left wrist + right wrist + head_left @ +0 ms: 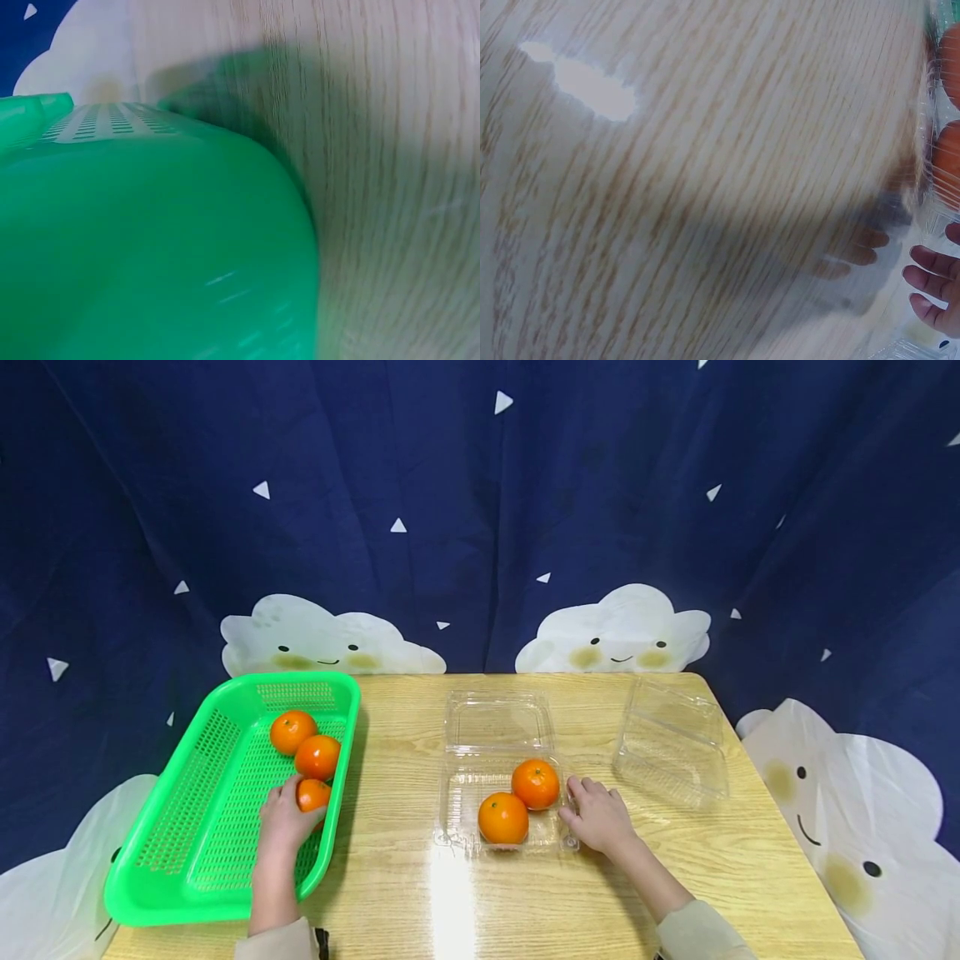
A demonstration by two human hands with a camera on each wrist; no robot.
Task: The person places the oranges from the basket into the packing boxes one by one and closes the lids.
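Observation:
In the head view my left hand [285, 821] reaches into a green basket [135, 868] and grips an orange [312, 795] by the basket's right wall. Just behind it two more oranges, a middle one [318, 757] and a far one [293, 732], lie together. My right hand [602, 818] is at the right edge of an open clear plastic box [465, 802], its fingers loosely bent and holding nothing. Two oranges, one at the front [503, 817] and one behind it [536, 784], sit in that box. The left wrist view shows mostly the basket's outer wall [165, 247], with the hand hidden.
Another clear plastic box [671, 743] stands open at the back right of the wooden table [390, 877]. The first box's lid [498, 722] lies folded back toward the far edge. A dark blue curtain [480, 510] with white clouds hangs behind the table.

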